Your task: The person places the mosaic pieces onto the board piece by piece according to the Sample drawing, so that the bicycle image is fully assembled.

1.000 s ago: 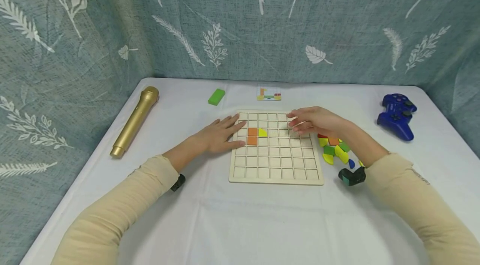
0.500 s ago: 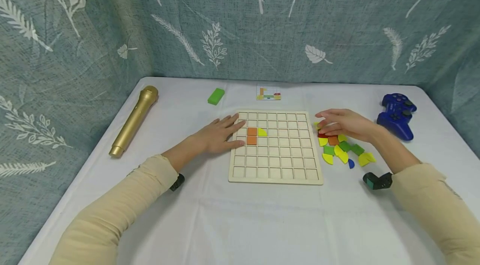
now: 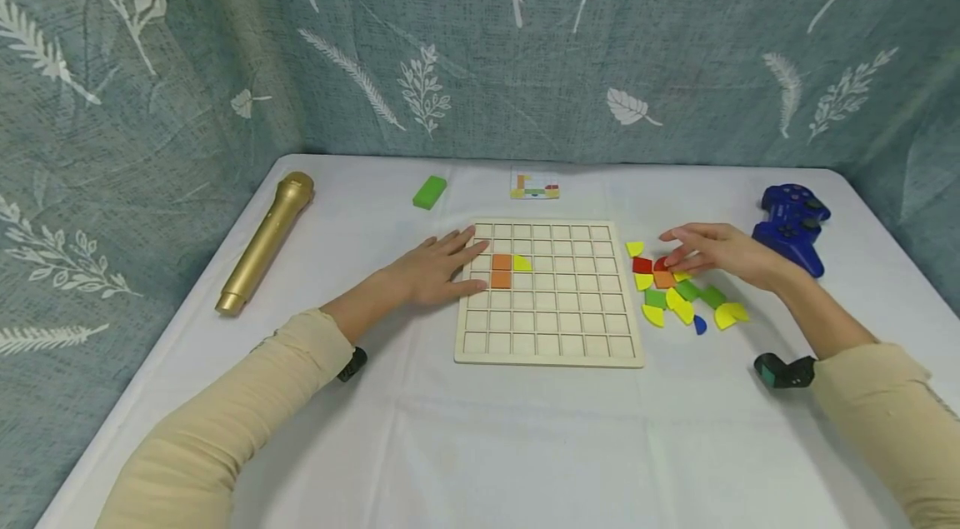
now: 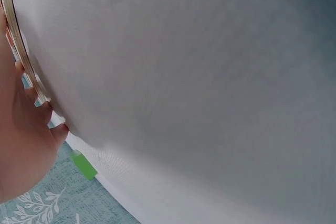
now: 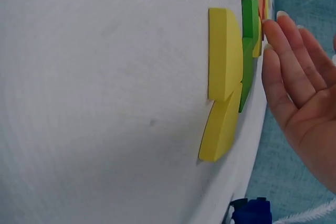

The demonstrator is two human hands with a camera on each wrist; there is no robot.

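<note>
A pale wooden grid board (image 3: 555, 327) lies on the table in the head view. Two orange squares (image 3: 501, 279) sit in its cells, with a yellow quarter-round piece (image 3: 522, 264) beside the upper one. My left hand (image 3: 431, 272) rests with spread fingers on the board's left edge. To the right of the board, my right hand (image 3: 723, 250) hovers over a cluster of coloured pieces, its fingers loosely extended. Its fingertips overlap a red rounded piece (image 3: 661, 263). Around them lie a red square (image 3: 642, 265), green pieces (image 3: 656, 299), yellow pieces (image 3: 653, 315) and a blue half-round (image 3: 700, 325).
A small printed pattern card (image 3: 535, 185) lies behind the board, with a green block (image 3: 430, 192) to its left. A gold microphone (image 3: 266, 242) lies at the far left, a blue game controller (image 3: 791, 229) at the far right. A leaf-patterned curtain hangs behind.
My right hand has moved right, from over the board's upper right to over the coloured pieces, uncovering more of them. The left hand stays on the board's edge.
</note>
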